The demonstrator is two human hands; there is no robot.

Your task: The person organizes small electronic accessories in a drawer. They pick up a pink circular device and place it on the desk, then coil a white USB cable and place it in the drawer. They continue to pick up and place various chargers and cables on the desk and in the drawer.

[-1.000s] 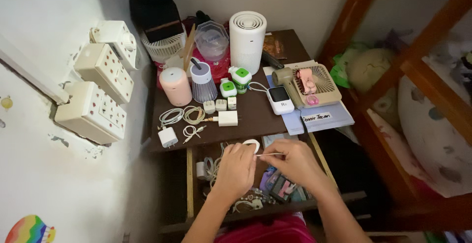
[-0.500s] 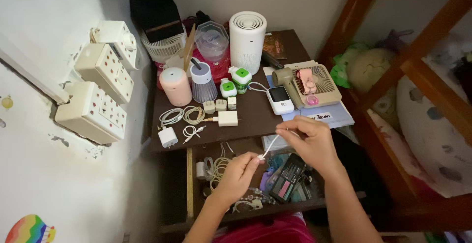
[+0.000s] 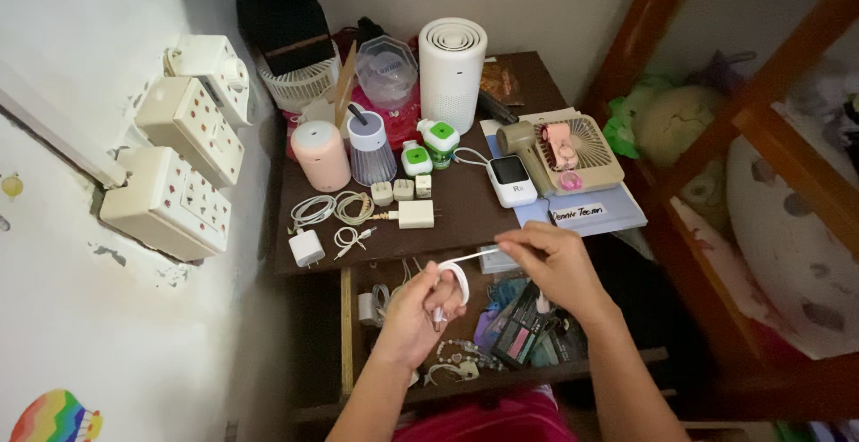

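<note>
The dark brown wooden bench (image 3: 465, 205) fills the space beyond both hands, its front edge just past the fingers and crowded with small devices; the only bare strip is near that edge, between a white square charger plug (image 3: 305, 248) and a blue folder (image 3: 591, 214). To the left a white wall with cream socket boxes (image 3: 170, 200) hems things in; to the right stands a reddish wooden frame (image 3: 716, 129). Below the hands the open drawer (image 3: 465, 335) is packed with cords and dark cases — hard to tell apart. The thin white cable (image 3: 456, 274) hangs over that drawer: the left hand (image 3: 416, 312) has its fingers closed around a small loop of it, and the right hand (image 3: 555, 267) pinches the straight end, pulled taut between them. The cable's plug end is hidden inside the left grip.
</note>
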